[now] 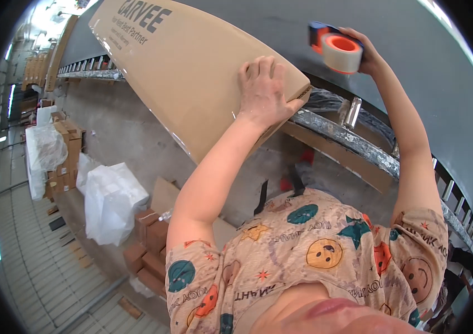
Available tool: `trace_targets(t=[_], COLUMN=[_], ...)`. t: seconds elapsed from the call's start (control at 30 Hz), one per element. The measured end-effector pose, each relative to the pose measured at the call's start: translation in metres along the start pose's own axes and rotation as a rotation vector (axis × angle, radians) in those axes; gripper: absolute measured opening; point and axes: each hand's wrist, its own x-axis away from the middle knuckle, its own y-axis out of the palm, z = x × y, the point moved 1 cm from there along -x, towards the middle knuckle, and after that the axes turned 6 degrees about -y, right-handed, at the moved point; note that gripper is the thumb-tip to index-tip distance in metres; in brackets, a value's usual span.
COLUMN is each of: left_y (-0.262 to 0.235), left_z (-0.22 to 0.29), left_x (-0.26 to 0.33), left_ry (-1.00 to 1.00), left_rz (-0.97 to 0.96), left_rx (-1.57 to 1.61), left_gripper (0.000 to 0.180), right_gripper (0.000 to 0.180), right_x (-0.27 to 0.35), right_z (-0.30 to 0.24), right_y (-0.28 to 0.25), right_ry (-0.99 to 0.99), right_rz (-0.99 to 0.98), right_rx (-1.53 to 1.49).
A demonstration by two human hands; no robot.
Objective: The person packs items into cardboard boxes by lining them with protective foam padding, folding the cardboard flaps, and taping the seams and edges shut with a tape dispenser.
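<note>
A long brown cardboard carton (192, 72) with dark print lies slanted across the conveyor's edge, reaching away to the upper left. My left hand (264, 92) rests on its near right end, fingers slightly bent and spread, thumb apart by the corner. To the right, my right hand (367, 50) is closed around a tape dispenser (318, 34), dark blue and orange, lifted above the dark conveyor belt. A roll of clear tape (339, 57) with an orange core is mounted on it. The right fingers are partly hidden behind the dispenser.
The dark grey conveyor belt (442, 100) runs along the far side, edged by a worn metal rail (347, 139) with rollers. Brown cartons (147, 250) are stacked at lower left, near a white plastic-wrapped bundle (114, 200). More boxes (66, 150) stand farther left.
</note>
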Motion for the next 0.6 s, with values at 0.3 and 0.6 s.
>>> trace_targets(t=[0.3, 0.6], left_y=[-0.002, 0.013], left_z=[-0.022, -0.052], left_x=[-0.005, -0.017], left_ry=[0.076, 0.293], left_rz=[-0.019, -0.051], left_rx=[0.125, 0.571], left_gripper=[0.071, 0.060], right_gripper=[0.032, 0.037], right_x=[0.103, 0.128], right_z=[0.056, 0.150], right_y=[0.072, 0.158], right_ry=[-0.052, -0.550], right_rz=[-0.110, 0.535], right_rx=[0.281, 0.092])
